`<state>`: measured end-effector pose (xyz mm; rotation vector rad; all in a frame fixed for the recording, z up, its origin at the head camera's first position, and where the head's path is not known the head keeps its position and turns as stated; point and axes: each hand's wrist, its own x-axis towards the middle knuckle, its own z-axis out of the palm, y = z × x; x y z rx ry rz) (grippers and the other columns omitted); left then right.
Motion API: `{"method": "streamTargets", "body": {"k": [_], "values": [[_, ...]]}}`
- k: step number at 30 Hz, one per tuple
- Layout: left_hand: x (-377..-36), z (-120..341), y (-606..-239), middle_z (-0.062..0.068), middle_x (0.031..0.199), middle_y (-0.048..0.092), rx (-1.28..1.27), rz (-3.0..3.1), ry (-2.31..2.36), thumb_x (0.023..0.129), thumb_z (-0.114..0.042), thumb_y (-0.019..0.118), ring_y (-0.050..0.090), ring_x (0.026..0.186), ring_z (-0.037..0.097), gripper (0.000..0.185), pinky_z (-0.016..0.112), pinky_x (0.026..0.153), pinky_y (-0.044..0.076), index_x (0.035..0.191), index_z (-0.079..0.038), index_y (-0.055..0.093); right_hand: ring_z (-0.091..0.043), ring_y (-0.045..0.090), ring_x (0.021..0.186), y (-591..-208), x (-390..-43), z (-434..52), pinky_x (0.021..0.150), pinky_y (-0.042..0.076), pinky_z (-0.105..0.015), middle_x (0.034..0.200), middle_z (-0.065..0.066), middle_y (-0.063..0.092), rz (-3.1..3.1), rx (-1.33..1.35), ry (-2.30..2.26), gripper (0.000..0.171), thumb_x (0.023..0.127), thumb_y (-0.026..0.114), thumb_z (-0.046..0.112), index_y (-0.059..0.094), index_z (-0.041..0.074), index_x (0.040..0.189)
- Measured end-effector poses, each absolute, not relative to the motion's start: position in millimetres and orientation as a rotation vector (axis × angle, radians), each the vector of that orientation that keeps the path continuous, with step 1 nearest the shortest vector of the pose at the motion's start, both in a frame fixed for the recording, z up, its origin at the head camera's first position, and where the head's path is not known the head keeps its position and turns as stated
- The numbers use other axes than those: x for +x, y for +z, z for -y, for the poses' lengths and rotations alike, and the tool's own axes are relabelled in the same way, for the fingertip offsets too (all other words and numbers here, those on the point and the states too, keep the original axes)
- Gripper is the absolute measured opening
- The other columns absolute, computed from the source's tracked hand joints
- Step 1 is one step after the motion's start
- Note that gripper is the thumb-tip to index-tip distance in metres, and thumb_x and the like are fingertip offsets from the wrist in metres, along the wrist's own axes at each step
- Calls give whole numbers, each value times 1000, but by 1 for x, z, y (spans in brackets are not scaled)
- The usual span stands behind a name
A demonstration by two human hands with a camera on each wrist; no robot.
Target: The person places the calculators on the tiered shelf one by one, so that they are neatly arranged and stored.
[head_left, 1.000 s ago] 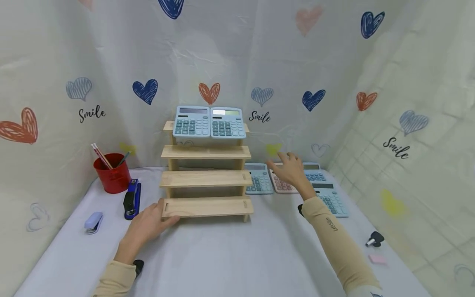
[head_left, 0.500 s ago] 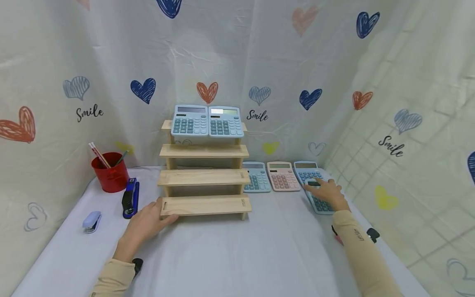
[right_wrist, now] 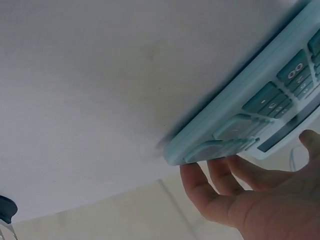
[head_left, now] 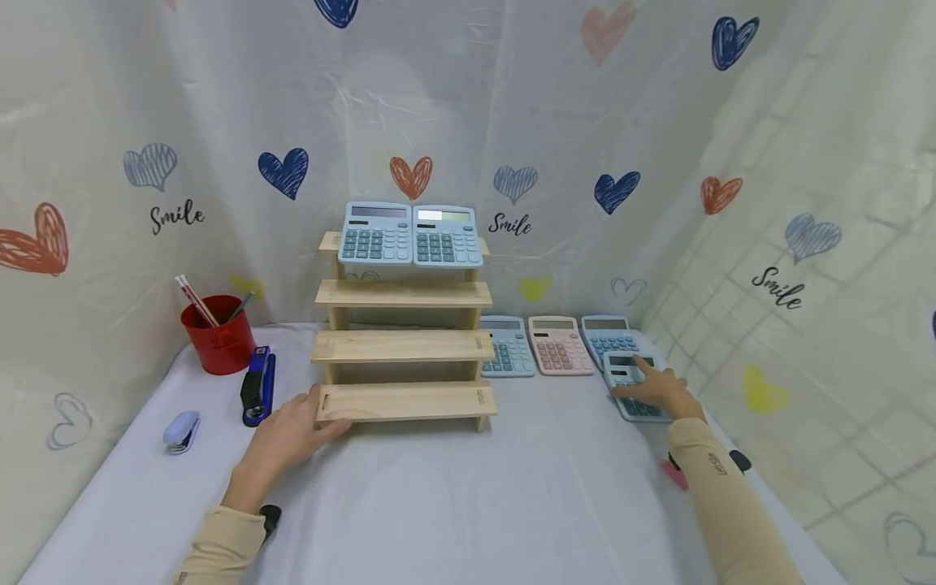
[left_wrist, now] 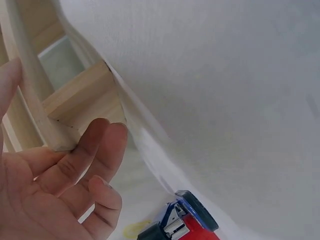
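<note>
Your right hand [head_left: 661, 392] lies on the front blue calculator [head_left: 634, 385] at the bench's [head_left: 468, 496] right rear. The fingers [right_wrist: 210, 182] are curled round its near-left edge, the thumb on top near the display: gripping it. The calculator's long axis runs front to back, display end away from you and skewed slightly toward the rack. Its far end overlaps or butts another blue calculator [head_left: 608, 335]; I can't tell which. In the wrist view the edge over your fingers looks lifted off the cloth.

Left of your fingers a pink calculator [head_left: 559, 346] and a third blue calculator [head_left: 506, 347] sit side by side, close. Right of your fingers the bench edge and the curtain wall [head_left: 804, 244] are near, so there's little room there. Open cloth lies in front of the fingers and toward bench centre.

Your left hand [head_left: 288, 435] rests against the front-left corner of the wooden step rack [head_left: 405, 345]. The fingers [left_wrist: 87, 155] are loosely extended on the bottom step's end, touching, not clamped. Left of those fingers sit a dark blue stapler [head_left: 257, 387], a red pencil cup [head_left: 217, 340] and a small pale stapler [head_left: 181, 429]. Two blue calculators [head_left: 411, 235] sit on the top step.
</note>
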<state>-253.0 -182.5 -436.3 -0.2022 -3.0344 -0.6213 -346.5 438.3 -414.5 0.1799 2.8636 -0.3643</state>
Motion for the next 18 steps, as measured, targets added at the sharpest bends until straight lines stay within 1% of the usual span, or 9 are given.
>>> {"method": "streamTargets", "body": {"k": [4, 6, 11, 15, 18], "values": [[-253, 182, -437, 36, 134, 56, -202, 3042, -618, 91, -60, 64, 62, 113, 48, 97, 60, 90, 52, 148, 12, 35, -84, 2, 128, -414, -345, -437, 100, 16, -89, 149, -55, 4, -2823, 189, -363, 117, 85, 60, 72, 1, 3, 159], [-253, 182, -437, 36, 133, 56, -201, 3045, -616, 91, -60, 64, 62, 113, 47, 96, 60, 90, 53, 148, 12, 35, -83, 4, 129, -415, -345, -437, 102, 15, -88, 149, -55, 3, -2810, 185, -358, 117, 85, 61, 71, 1, 3, 159], [-252, 182, -437, 36, 133, 57, -207, 3036, -623, 91, -58, 65, 63, 112, 46, 95, 60, 90, 53, 147, 12, 36, -83, 10, 129, -415, -344, -433, 101, 21, -87, 147, -57, 3, -2828, 177, -347, 114, 85, 62, 70, 7, 2, 159], [-252, 182, -437, 35, 131, 59, -216, 3023, -626, 91, -58, 65, 64, 109, 45, 94, 59, 89, 54, 147, 11, 37, -83, 11, 128, -414, -344, -425, 99, 24, -87, 146, -58, 5, -2877, 169, -340, 113, 85, 60, 72, 9, 4, 159], [-252, 183, -436, 35, 131, 59, -213, 3023, -624, 90, -59, 65, 65, 108, 44, 94, 58, 88, 54, 147, 11, 38, -81, 15, 129, -410, -345, -415, 98, 28, -86, 146, -58, 7, -2926, 148, -338, 110, 86, 57, 72, 11, 5, 160]]}}
